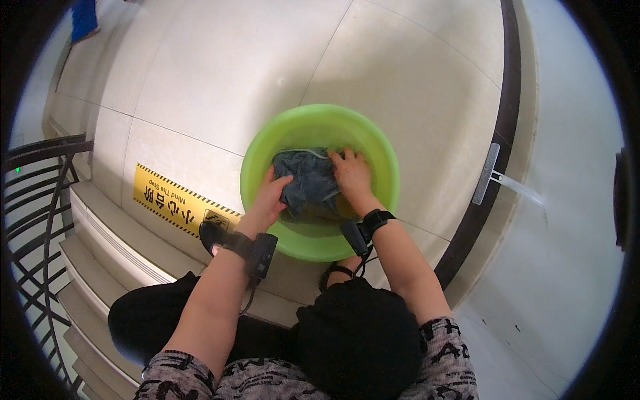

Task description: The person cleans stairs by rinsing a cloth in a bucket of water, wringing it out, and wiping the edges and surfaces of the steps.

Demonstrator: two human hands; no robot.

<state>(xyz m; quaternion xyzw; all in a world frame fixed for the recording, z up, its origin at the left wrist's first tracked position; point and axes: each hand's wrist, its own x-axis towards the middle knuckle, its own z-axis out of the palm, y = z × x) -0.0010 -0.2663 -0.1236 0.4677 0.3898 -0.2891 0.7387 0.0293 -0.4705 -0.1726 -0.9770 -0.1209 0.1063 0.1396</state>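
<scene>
A wet blue-grey cloth point(306, 177) with a pale cord or trim along its far edge lies in water inside a green plastic basin point(320, 246). My left hand point(270, 197) grips the cloth's left side, thumb on top and the other fingers partly hidden behind it. On the right, my right hand point(353, 175) holds the far right corner, its fingertips bent over the fabric. The water around the cloth looks murky. Black devices are strapped to both my wrists.
The basin stands on a tiled floor point(210, 75) before my feet. Left of it are a yellow step-warning sticker point(175, 200), descending stairs point(115, 240) and a black metal railing point(47, 225). At right, a squeegee-like tool with a pale handle point(487, 175) leans by the white wall point(575, 150).
</scene>
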